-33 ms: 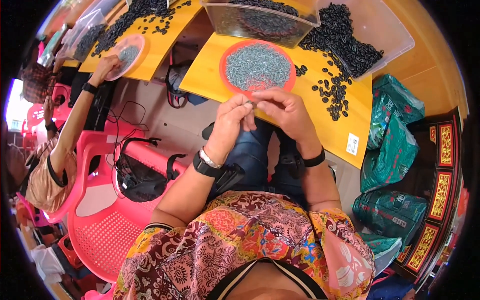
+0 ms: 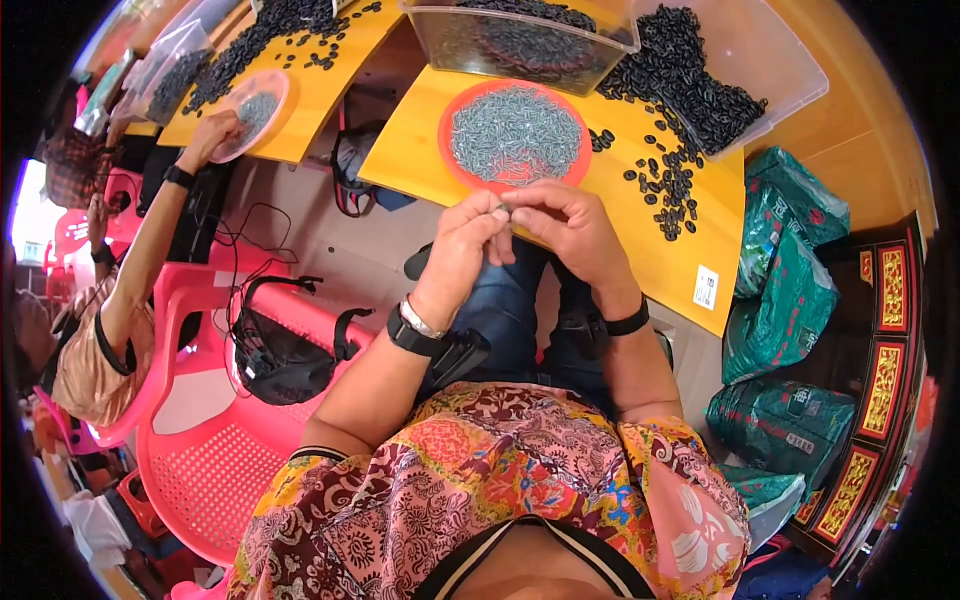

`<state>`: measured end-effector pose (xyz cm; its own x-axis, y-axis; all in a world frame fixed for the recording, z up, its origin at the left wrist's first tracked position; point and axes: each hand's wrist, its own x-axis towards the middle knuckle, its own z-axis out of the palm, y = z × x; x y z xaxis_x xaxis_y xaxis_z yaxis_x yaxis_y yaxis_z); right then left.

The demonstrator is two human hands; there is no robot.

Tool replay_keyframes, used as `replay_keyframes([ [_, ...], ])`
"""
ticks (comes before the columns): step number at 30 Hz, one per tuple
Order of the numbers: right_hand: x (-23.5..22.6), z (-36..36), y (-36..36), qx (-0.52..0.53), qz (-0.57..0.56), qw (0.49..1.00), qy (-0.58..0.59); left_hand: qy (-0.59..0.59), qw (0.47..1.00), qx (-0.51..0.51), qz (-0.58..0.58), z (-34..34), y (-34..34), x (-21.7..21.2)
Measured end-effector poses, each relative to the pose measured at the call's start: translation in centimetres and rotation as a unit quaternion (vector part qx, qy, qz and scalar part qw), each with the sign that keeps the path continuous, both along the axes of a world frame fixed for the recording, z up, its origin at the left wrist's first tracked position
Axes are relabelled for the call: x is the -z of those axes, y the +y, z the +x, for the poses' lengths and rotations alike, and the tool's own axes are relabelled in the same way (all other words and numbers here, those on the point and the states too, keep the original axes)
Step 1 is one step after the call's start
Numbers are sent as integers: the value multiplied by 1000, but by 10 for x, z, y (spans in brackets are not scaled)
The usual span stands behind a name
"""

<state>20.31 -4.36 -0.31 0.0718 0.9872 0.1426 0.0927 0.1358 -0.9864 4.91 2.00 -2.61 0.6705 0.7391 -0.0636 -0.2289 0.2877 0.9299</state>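
Note:
My left hand (image 2: pixel 465 240) and my right hand (image 2: pixel 572 238) meet fingertip to fingertip just off the near edge of the yellow table. Both are closed in a pinch around something tiny and dark, mostly covered by the fingers, so its kind cannot be made out. Right behind them lies a round red plate (image 2: pixel 445 140), heaped with small silvery metal pieces (image 2: pixel 515 125) that look like screws or pins. Black oval pieces (image 2: pixel 672 185) lie scattered to the right of the plate.
A clear plastic bin (image 2: pixel 520 62) of black pieces stands behind the plate. Another clear bin (image 2: pixel 790 85) lies tipped, spilling a black heap. Green sacks (image 2: pixel 785 300) line the right side. At left, a co-worker's hand (image 2: pixel 212 135) reaches into a pale dish; a pink chair (image 2: pixel 205 470) stands nearby.
My right fingers have curled slightly closer to my left fingertips. Everything else looks the same.

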Motion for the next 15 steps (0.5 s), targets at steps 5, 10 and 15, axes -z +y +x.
replay_keyframes([
  [5, 19, -1, -9, 35, -8, 996, 78, 21, 997, 36, -59, 2, -8, 0],
  [10, 19, 8, -13, 42, -123, 983, 132, 146, 976, 5, 161, 7, -14, -8],
  [15, 13, 9, -5, 65, -90, 993, 46, 179, 942, -20, 282, 7, -12, -5],
])
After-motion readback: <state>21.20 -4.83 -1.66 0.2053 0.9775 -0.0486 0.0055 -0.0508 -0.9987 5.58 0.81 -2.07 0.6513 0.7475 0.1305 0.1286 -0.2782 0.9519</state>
